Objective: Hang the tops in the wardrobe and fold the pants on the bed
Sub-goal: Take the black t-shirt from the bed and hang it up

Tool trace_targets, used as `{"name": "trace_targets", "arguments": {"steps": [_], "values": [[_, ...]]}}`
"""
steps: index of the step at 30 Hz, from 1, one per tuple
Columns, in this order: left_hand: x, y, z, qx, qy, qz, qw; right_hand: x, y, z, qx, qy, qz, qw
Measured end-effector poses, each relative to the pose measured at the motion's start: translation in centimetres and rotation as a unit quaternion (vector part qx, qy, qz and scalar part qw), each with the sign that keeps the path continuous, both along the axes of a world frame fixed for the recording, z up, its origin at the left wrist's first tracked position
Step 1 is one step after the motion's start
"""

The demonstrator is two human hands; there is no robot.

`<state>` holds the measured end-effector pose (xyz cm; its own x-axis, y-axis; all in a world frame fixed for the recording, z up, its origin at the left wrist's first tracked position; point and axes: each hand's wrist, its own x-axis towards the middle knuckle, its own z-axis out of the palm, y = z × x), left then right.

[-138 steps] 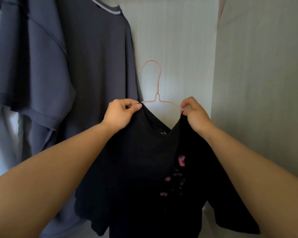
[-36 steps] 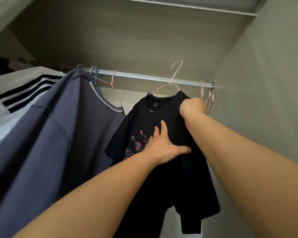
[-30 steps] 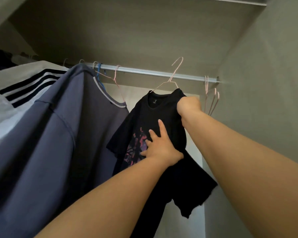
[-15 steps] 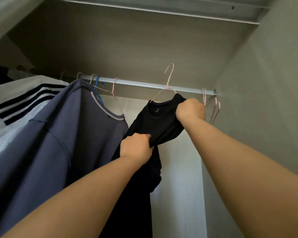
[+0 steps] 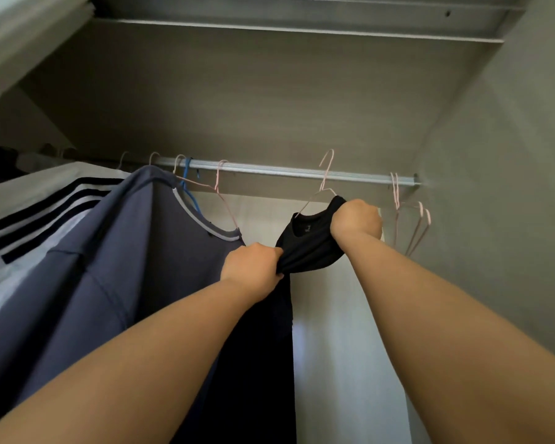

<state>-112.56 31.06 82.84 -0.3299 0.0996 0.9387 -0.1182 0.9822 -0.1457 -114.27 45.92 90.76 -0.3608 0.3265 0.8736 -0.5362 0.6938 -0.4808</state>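
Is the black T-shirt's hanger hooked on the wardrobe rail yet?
Apparently not: the hook of the pink hanger stands above the rail; left hand and right hand grip the black T-shirt.

bare left hand (image 5: 253, 274) and bare right hand (image 5: 354, 221) on bare, smooth forearms (image 5: 430, 315).

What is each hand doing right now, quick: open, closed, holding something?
Left hand: closed, gripping bunched cloth of the black top.
Right hand: closed, gripping the black top at its shoulder.
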Motion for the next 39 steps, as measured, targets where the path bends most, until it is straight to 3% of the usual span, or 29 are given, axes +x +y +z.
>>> {"name": "trace_targets", "arguments": {"steps": [6,15,21,26,31,36,39], "values": [[-1.2,-0.5,-0.8,0.003,-0.008,0.009,1.0,-2.2,-0.3,-0.5,-0.017,-0.013,0.005,1.0],[-2.1,-0.9,-2.1,0.049,-0.043,-0.048,0.997,-1.6,-1.9,0.4,0.039,-0.036,0.008,0.999],[-1.8,-0.8,-3.4,0.052,-0.011,-0.084,0.995,-0.7,-2.5,1.2,0.062,-0.076,0.168,0.981],[-1.2,-0.7,-4.7,0.119,0.006,-0.126,0.985,-0.4,-3.9,0.3,0.071,-0.084,0.402,0.909],[0.8,0.0,-4.1,0.239,0.023,-0.285,0.928,0.6,-7.3,-0.3,0.098,-0.102,0.435,0.889],[2.9,-1.0,-3.0,0.271,-0.003,-0.112,0.956,1.7,-10.1,0.0,0.118,-0.12,0.436,0.884],[4.8,-2.6,-2.7,0.259,0.012,-0.081,0.962,2.7,-11.8,0.1,0.118,-0.127,0.455,0.873]]}}
